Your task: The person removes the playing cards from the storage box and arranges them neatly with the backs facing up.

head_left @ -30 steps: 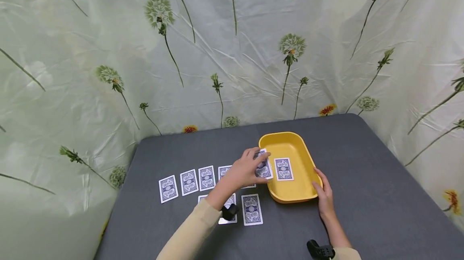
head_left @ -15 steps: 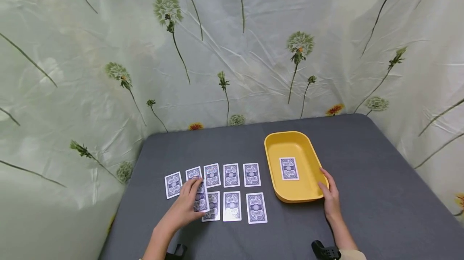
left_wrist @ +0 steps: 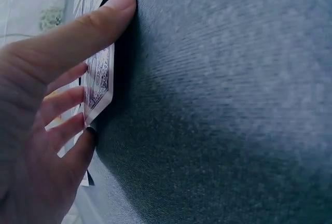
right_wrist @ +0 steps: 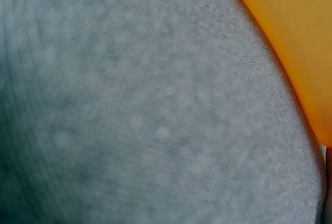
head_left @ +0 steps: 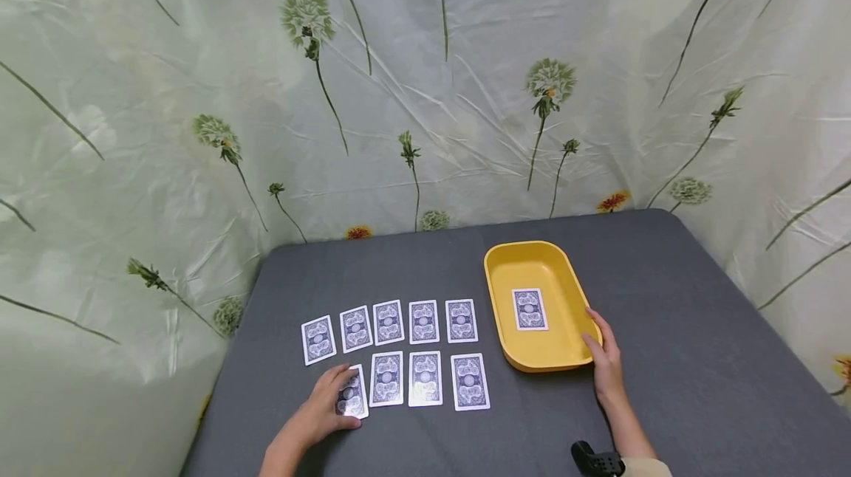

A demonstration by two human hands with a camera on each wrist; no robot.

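At the near left end of the lower row, my left hand (head_left: 320, 407) holds a playing card (head_left: 354, 393) by its edges, thumb at the near end and fingers at the far end. In the left wrist view this card (left_wrist: 101, 81) is right by the tabletop; whether it lies fully flat I cannot tell. My right hand (head_left: 607, 368) grips the near right rim of a yellow tray (head_left: 561, 337). One face-down playing card (head_left: 530, 309) lies inside the tray. In the right wrist view only the tray's side (right_wrist: 295, 42) and the cloth show clearly.
Several face-down cards with blue backs lie in two rows, the far row (head_left: 388, 323) and the near row (head_left: 425, 379), left of the tray. Dark grey cloth (head_left: 425, 440) covers the table. A flower-print curtain (head_left: 465, 93) hangs behind it.
My left hand has moved from over the tray to the near row's left end, setting the held card lower beside the others. My right hand stays on the tray.
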